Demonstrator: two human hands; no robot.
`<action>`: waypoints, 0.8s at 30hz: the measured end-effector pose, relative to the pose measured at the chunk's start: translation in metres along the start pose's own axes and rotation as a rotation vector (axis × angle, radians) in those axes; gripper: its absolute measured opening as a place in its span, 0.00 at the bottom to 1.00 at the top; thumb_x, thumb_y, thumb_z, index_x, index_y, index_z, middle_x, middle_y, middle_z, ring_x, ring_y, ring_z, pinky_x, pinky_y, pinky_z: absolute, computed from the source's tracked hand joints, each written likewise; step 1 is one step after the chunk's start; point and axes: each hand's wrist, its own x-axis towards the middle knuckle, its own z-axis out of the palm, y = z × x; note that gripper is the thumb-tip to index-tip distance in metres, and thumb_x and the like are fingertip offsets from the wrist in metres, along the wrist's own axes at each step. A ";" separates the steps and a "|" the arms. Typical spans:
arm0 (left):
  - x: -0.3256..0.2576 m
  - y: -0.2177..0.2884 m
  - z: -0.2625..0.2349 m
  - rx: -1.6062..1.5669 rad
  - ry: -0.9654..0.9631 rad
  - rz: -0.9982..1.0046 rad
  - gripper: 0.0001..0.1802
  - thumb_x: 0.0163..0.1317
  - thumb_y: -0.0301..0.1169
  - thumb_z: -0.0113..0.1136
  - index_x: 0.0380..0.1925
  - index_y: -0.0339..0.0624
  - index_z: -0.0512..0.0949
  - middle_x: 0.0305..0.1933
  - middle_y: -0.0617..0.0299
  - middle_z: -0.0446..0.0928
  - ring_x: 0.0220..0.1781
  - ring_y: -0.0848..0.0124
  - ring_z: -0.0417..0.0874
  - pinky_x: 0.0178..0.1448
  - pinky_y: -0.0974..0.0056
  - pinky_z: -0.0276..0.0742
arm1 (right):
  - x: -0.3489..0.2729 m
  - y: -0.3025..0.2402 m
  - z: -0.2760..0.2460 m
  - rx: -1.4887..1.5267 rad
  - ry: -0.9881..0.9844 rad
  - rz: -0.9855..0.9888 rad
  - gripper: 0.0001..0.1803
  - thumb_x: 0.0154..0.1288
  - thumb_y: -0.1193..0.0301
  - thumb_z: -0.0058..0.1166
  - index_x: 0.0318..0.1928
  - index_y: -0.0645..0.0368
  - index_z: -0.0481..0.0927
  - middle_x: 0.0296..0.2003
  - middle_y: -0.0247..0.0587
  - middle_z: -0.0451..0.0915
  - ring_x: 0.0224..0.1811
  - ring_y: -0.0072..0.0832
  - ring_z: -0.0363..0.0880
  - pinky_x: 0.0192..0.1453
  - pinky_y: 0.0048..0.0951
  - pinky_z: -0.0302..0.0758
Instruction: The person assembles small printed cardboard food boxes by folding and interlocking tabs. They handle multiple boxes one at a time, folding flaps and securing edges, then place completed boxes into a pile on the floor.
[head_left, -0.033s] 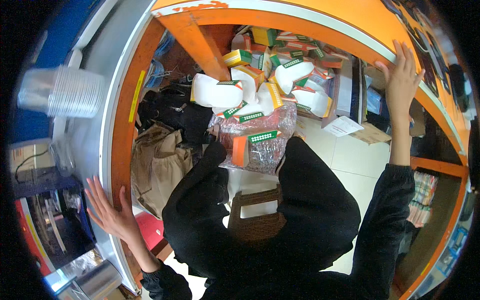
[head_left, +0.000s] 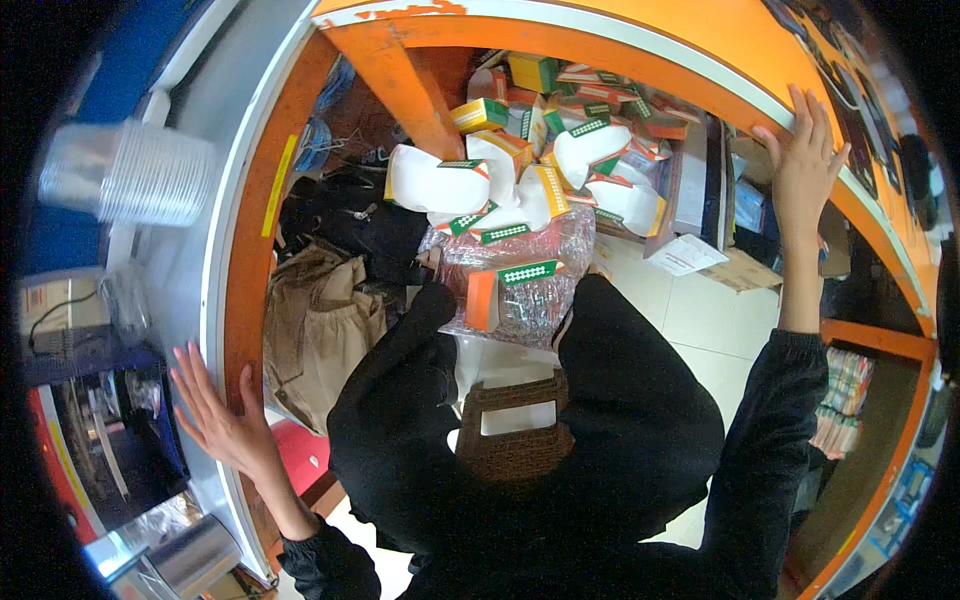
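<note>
Orange counter (head_left: 720,50): curves round the far, left and right sides; both hands appear to rest along its edge.
Wrapped pack (head_left: 530,322): sits in clear film below the counter's far side, well apart from both hands.
Loose paper boxes (head_left: 545,195): heaped at the pack's far edge, several opened into shape with white insides showing; that much looks done. None is in hand, so no box work seems under way; what is left cannot be told.
Right hand (head_left: 805,160): fingers spread, gripping nothing, at the counter's far right edge; the heap lies to its left.
Left hand (head_left: 222,425): fingers fanned, thumb out, holding nothing, on the counter's left edge; the heap lies beyond and rightward.
Single box (head_left: 483,302): orange and green, toward the pack's near edge, between the hands, touching neither.
</note>
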 end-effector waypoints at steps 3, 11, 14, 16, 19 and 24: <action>-0.003 -0.003 0.003 -0.088 -0.022 -0.019 0.35 0.57 0.42 0.59 0.65 0.58 0.60 0.68 0.67 0.60 0.69 0.64 0.60 0.68 0.52 0.54 | -0.001 -0.002 0.000 0.003 -0.010 0.016 0.37 0.56 0.45 0.49 0.65 0.39 0.58 0.63 0.35 0.62 0.66 0.33 0.59 0.64 0.64 0.50; -0.001 -0.001 0.005 -0.122 -0.041 -0.027 0.39 0.56 0.40 0.58 0.67 0.59 0.53 0.71 0.63 0.53 0.70 0.62 0.57 0.68 0.48 0.55 | -0.002 -0.020 -0.023 0.020 -0.152 0.172 0.38 0.59 0.53 0.51 0.67 0.45 0.53 0.68 0.40 0.53 0.71 0.36 0.48 0.67 0.62 0.46; -0.004 -0.004 0.005 -0.165 -0.013 -0.016 0.40 0.56 0.39 0.58 0.68 0.59 0.52 0.71 0.63 0.53 0.70 0.61 0.57 0.68 0.48 0.54 | -0.051 -0.045 -0.063 0.464 -0.025 0.286 0.36 0.60 0.55 0.52 0.66 0.49 0.56 0.68 0.43 0.52 0.72 0.36 0.47 0.69 0.61 0.35; -0.008 -0.007 0.007 -0.164 -0.017 -0.029 0.40 0.56 0.39 0.57 0.68 0.58 0.51 0.72 0.63 0.52 0.71 0.62 0.57 0.68 0.48 0.53 | -0.123 -0.052 -0.095 0.719 -0.137 0.410 0.20 0.63 0.59 0.50 0.51 0.55 0.76 0.53 0.46 0.75 0.61 0.35 0.68 0.70 0.57 0.29; -0.009 -0.007 0.009 -0.158 0.084 0.027 0.40 0.57 0.40 0.57 0.68 0.56 0.51 0.72 0.62 0.50 0.73 0.61 0.51 0.70 0.47 0.46 | -0.253 -0.049 -0.129 1.043 -0.109 0.993 0.15 0.62 0.61 0.53 0.31 0.61 0.82 0.24 0.41 0.80 0.26 0.22 0.75 0.32 0.27 0.69; -0.069 0.049 0.013 -0.331 0.156 0.291 0.42 0.56 0.45 0.57 0.68 0.53 0.51 0.74 0.55 0.42 0.74 0.50 0.38 0.70 0.39 0.32 | -0.501 -0.100 -0.218 0.552 -1.019 1.025 0.17 0.59 0.55 0.52 0.31 0.57 0.79 0.28 0.51 0.79 0.31 0.44 0.79 0.35 0.40 0.73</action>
